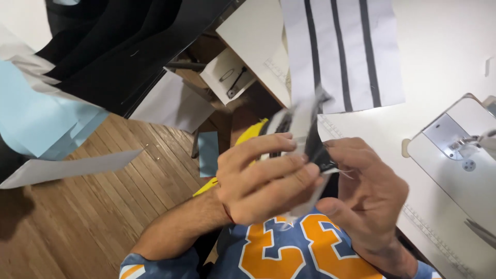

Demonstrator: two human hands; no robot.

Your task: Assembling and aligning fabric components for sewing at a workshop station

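**Striped fabric piece held in both hands**

A small white fabric piece with black stripes [302, 129], blurred, is up in front of the chest. The left hand [263, 178] and right hand [364, 194] both pinch it. Behind lies a larger striped cloth [343, 51] on the white counter [444, 62], beside a sewing machine [460, 155].

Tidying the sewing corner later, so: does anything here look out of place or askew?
Yes. Pale blue and white paper sheets hang crookedly over the wooden plank floor, and a small blue rectangular piece lies on the floor beside the white work table. Nothing looks damaged.
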